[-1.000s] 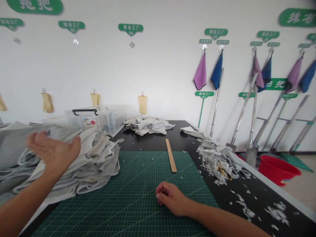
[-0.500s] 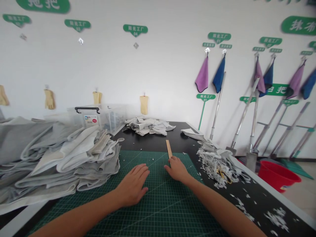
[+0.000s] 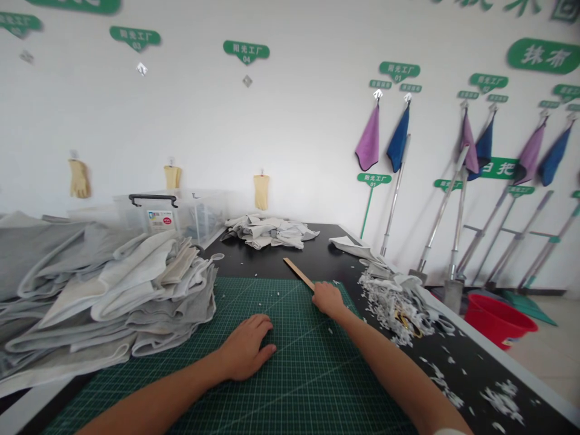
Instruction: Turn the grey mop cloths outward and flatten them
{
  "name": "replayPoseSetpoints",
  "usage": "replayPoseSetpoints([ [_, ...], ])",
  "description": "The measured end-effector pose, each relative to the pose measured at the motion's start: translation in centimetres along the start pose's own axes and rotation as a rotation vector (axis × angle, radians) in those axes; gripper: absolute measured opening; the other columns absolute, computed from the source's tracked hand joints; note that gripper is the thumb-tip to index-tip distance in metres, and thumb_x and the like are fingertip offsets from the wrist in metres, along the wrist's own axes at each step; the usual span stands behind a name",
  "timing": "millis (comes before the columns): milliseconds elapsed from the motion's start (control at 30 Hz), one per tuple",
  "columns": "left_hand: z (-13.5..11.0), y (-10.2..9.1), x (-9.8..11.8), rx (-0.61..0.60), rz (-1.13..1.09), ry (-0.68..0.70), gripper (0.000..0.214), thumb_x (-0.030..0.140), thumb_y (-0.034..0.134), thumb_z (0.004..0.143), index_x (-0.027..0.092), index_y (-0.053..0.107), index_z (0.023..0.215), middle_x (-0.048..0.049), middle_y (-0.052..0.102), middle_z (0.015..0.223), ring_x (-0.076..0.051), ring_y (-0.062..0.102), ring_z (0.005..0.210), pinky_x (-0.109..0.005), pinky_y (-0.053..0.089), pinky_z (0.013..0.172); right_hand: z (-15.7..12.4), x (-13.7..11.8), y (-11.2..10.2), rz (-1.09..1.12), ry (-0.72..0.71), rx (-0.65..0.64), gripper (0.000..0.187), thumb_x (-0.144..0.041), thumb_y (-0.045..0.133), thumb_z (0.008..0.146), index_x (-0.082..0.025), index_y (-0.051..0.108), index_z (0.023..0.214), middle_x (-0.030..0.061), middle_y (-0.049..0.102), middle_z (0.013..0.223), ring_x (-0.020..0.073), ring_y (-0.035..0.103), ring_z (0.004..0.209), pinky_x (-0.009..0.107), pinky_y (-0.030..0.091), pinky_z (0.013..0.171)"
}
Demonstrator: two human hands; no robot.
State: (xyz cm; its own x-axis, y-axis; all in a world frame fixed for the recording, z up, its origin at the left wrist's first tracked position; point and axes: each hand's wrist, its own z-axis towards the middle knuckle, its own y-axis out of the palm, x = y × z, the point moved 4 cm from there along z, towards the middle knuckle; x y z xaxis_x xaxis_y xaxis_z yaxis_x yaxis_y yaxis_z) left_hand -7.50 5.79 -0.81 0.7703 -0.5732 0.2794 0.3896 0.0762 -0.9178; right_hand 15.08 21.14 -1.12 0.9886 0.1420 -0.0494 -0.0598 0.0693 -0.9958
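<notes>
A thin wooden ruler slants across the far edge of the green cutting mat. Its near end disappears under my right hand, whose fingers are closed round it. My left hand is on or just over the middle of the mat, holding nothing, its thumb apart from the fingers. To its left rises a large stack of grey cloth pieces, which overlaps the mat's left side. Small white scraps dot the mat near the ruler.
White-grey cloth pieces lie at the table's far end, beside a clear plastic box. On the right are a heap of shredded trimmings with yellow-handled scissors in it. A red bucket stands beyond the table edge.
My right hand has closed more tightly on the ruler, and the ruler's far end has swung to the left. My left hand has shifted slightly nearer to me.
</notes>
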Motion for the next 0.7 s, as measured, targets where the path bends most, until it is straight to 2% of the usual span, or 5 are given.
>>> replayPoseSetpoints([
  [233, -0.1, -0.3, -0.2, -0.003, -0.016, 0.001, 0.036, 0.038, 0.052, 0.086, 0.020, 0.054, 0.117, -0.0085, 0.052, 0.120, -0.025, 0.047, 0.111, -0.040, 0.038, 0.096, 1.6, 0.6, -0.4, -0.011, 0.032, 0.055, 0.028, -0.031, 0.052, 0.091, -0.014, 0.056, 0.112, 0.0088, 0.057, 0.110, 0.0194, 0.058, 0.095, 0.040, 0.049, 0.082],
  [433, -0.1, -0.1, -0.1, 0.025, 0.000, -0.014, 0.034, 0.038, 0.051, 0.086, 0.019, 0.055, 0.114, -0.0088, 0.052, 0.117, -0.026, 0.047, 0.110, -0.041, 0.037, 0.096, 5.6, 1.0, -1.4, 0.011, 0.114, 0.033, 0.030, -0.031, 0.053, 0.090, -0.014, 0.054, 0.115, 0.0096, 0.056, 0.114, 0.0200, 0.058, 0.096, 0.040, 0.049, 0.081],
  [567, 0.0, -0.1, -0.2, 0.026, 0.000, -0.031, 0.033, 0.038, 0.052, 0.085, 0.019, 0.055, 0.113, -0.0087, 0.053, 0.115, -0.026, 0.048, 0.108, -0.041, 0.038, 0.095, 8.0, 0.2, -1.4, 0.036, 0.156, -0.003, 0.030, -0.031, 0.053, 0.091, -0.014, 0.054, 0.116, 0.0098, 0.055, 0.115, 0.0198, 0.058, 0.096, 0.039, 0.050, 0.081],
  [700, 0.1, -0.2, -0.3, 0.032, -0.003, -0.041, 0.033, 0.038, 0.053, 0.085, 0.019, 0.055, 0.112, -0.0085, 0.053, 0.115, -0.026, 0.048, 0.107, -0.041, 0.038, 0.095, 9.1, -1.1, -2.0, 0.059, 0.155, -0.025, 0.030, -0.031, 0.053, 0.091, -0.015, 0.054, 0.116, 0.0099, 0.055, 0.115, 0.0199, 0.058, 0.096, 0.039, 0.050, 0.081],
])
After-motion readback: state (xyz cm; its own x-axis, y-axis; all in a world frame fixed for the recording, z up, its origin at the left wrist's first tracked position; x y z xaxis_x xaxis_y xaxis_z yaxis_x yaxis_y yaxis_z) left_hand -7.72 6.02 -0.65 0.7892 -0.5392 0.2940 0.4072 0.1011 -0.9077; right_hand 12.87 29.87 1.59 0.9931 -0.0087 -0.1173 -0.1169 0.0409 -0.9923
